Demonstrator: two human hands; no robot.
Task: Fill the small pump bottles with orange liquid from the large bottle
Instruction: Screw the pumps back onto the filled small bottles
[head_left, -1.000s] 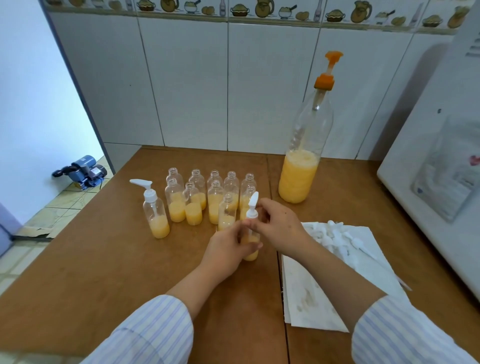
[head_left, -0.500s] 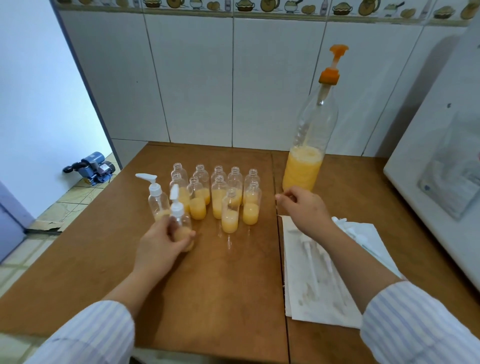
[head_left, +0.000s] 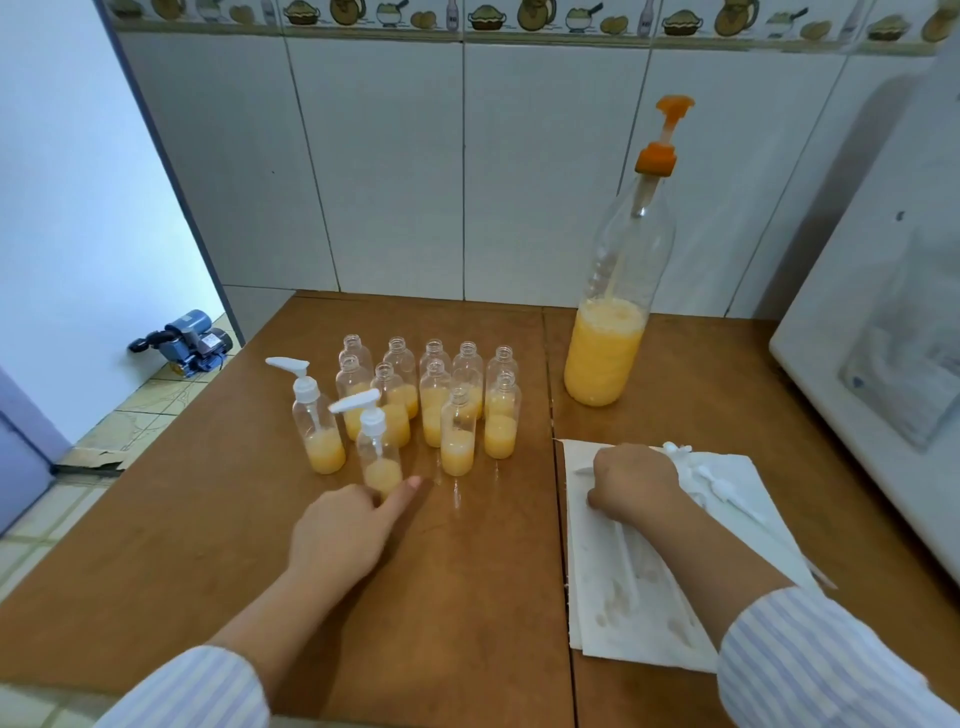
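Observation:
Several small clear bottles (head_left: 457, 431) partly filled with orange liquid stand uncapped in a cluster mid-table. Two more at their left wear white pump tops: one (head_left: 317, 421) further back, one (head_left: 381, 449) in front. My left hand (head_left: 348, 530) rests on the table just in front of the nearer capped bottle, fingers loose, holding nothing. My right hand (head_left: 631, 480) is down on the white paper towel (head_left: 623, 613), fingers closed over a white pump top whose tube (head_left: 626, 561) sticks out toward me. The large bottle (head_left: 610, 312) with an orange pump stands at the back right, about a third full.
More loose white pump tops (head_left: 711, 483) lie on the towel's right side. A white appliance (head_left: 883, 338) fills the right edge. A tiled wall backs the brown table (head_left: 208, 519). Left of the table is tiled floor with a blue water pump (head_left: 187, 340).
My left hand set the capped bottle down beside the first capped one and let go. My right hand moved from near the large bottle down onto the towel and closed on a pump top.

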